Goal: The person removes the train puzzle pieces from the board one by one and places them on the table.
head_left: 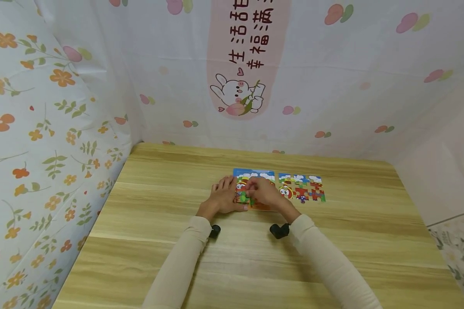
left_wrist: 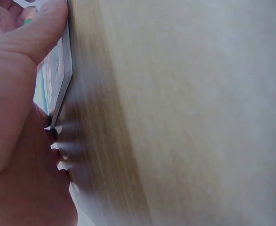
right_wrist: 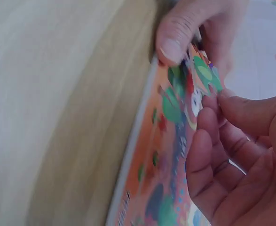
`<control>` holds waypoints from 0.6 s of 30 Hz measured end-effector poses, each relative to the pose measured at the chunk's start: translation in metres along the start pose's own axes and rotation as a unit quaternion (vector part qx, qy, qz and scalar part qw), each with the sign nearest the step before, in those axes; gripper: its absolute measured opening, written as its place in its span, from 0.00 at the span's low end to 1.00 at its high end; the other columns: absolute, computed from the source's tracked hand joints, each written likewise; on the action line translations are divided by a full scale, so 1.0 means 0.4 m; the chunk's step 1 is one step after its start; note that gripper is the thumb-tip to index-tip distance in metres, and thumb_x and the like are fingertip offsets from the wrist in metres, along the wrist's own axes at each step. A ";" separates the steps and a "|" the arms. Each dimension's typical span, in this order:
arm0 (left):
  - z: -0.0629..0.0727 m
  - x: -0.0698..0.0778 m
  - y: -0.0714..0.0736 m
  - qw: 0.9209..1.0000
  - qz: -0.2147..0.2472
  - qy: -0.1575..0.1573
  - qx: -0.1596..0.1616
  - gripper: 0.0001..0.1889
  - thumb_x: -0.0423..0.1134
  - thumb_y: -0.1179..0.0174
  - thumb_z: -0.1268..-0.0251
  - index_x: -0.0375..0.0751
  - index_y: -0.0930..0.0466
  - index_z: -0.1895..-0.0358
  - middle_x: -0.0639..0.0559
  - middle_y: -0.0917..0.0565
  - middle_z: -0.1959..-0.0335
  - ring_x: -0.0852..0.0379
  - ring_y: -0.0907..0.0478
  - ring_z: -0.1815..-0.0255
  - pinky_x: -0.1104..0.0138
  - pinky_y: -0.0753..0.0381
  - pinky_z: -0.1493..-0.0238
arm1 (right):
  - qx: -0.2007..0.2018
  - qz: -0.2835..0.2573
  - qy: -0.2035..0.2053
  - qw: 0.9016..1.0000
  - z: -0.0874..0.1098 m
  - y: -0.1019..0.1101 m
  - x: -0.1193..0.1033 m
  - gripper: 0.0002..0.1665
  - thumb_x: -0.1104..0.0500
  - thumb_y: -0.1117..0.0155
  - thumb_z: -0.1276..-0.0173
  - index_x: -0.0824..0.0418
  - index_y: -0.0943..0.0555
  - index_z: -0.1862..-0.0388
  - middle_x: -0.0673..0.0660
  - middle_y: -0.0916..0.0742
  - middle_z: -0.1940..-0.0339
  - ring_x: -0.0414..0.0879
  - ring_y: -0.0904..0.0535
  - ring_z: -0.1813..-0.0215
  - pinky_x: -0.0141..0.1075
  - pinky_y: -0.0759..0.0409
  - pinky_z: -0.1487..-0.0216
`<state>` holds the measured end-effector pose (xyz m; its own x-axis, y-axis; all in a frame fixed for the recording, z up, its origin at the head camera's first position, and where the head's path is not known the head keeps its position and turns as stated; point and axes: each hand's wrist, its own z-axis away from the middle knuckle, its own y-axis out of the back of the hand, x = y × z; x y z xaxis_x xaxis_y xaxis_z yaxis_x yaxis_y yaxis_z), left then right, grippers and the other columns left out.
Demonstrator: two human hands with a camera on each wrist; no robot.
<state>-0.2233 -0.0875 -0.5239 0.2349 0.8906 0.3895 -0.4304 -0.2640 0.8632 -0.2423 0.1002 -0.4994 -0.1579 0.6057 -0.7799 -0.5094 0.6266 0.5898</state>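
Note:
A colourful cartoon jigsaw board (head_left: 264,207) lies on the wooden table, partly covered by both hands. My left hand (head_left: 223,198) rests at its left side, fingers spread and the thumb on the board near the lower edge. In the right wrist view, that thumb (right_wrist: 172,47) presses on the orange border. Over the board's left part, my right hand (head_left: 266,192) pinches a green-patterned puzzle piece (right_wrist: 206,75) between thumb and fingertips. The piece is tilted up, with its lower end close to the board.
To the right of the board lies a group of jigsaw pieces (head_left: 297,192), some spaced apart, with a red cartoon face on one. The wooden table (head_left: 170,180) ends at a white patterned curtain (head_left: 158,86) behind and on the left.

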 end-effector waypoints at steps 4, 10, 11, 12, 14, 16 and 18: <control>0.003 0.001 0.001 1.000 0.001 -0.002 0.006 0.58 0.70 0.42 0.40 0.42 0.63 0.19 0.45 0.58 0.18 0.46 0.62 0.18 0.48 0.50 0.27 | 0.025 0.009 -0.004 1.000 0.019 0.028 0.009 0.03 0.64 0.40 0.27 0.63 0.19 0.59 0.56 0.15 0.70 0.50 0.22 0.73 0.35 0.27 0.72; 0.001 -0.003 -0.002 1.000 -0.002 -0.002 0.010 0.58 0.70 0.41 0.40 0.42 0.63 0.19 0.45 0.58 0.18 0.46 0.62 0.18 0.48 0.51 0.26 | 0.043 0.007 -0.034 0.998 0.048 0.064 0.047 0.04 0.63 0.40 0.26 0.63 0.19 0.58 0.59 0.15 0.68 0.51 0.21 0.71 0.35 0.24 0.72; 0.002 -0.003 -0.002 1.000 -0.002 -0.003 0.010 0.58 0.70 0.41 0.40 0.42 0.63 0.19 0.45 0.58 0.18 0.46 0.62 0.18 0.48 0.51 0.26 | 0.047 0.009 -0.036 0.998 0.053 0.069 0.054 0.04 0.63 0.40 0.26 0.63 0.19 0.57 0.59 0.15 0.68 0.50 0.20 0.70 0.35 0.24 0.72; 0.002 -0.003 -0.001 1.000 -0.001 -0.004 0.009 0.58 0.70 0.41 0.39 0.42 0.63 0.19 0.45 0.58 0.18 0.46 0.62 0.18 0.48 0.51 0.26 | 0.052 0.010 -0.040 0.998 0.058 0.075 0.060 0.04 0.63 0.39 0.27 0.63 0.19 0.57 0.58 0.14 0.67 0.50 0.20 0.69 0.35 0.24 0.71; 0.003 -0.003 0.000 1.000 -0.001 -0.004 0.008 0.58 0.70 0.42 0.39 0.42 0.64 0.19 0.45 0.58 0.18 0.46 0.63 0.18 0.48 0.52 0.26 | 0.058 0.003 -0.046 0.997 0.067 0.084 0.072 0.04 0.64 0.39 0.27 0.64 0.19 0.57 0.59 0.14 0.67 0.50 0.21 0.69 0.36 0.25 0.72; 0.003 -0.002 -0.001 1.000 -0.003 -0.004 0.008 0.58 0.70 0.42 0.39 0.42 0.64 0.19 0.45 0.58 0.18 0.47 0.63 0.18 0.48 0.52 0.26 | 0.058 -0.006 -0.051 0.997 0.077 0.093 0.082 0.04 0.64 0.40 0.27 0.64 0.20 0.57 0.59 0.13 0.67 0.50 0.21 0.70 0.36 0.26 0.73; 0.003 -0.001 -0.002 1.000 -0.003 -0.004 0.007 0.58 0.70 0.42 0.39 0.43 0.64 0.19 0.45 0.59 0.18 0.46 0.63 0.18 0.48 0.52 0.26 | 0.055 -0.021 -0.058 0.997 0.086 0.101 0.093 0.04 0.65 0.41 0.26 0.65 0.20 0.57 0.59 0.13 0.67 0.51 0.22 0.71 0.37 0.28 0.74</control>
<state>-0.2220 -0.0882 -0.5242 0.2452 0.8891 0.3866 -0.4163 -0.2636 0.8702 -0.2396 0.1649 -0.4974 -0.0368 0.6262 -0.7788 -0.4175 0.6985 0.5813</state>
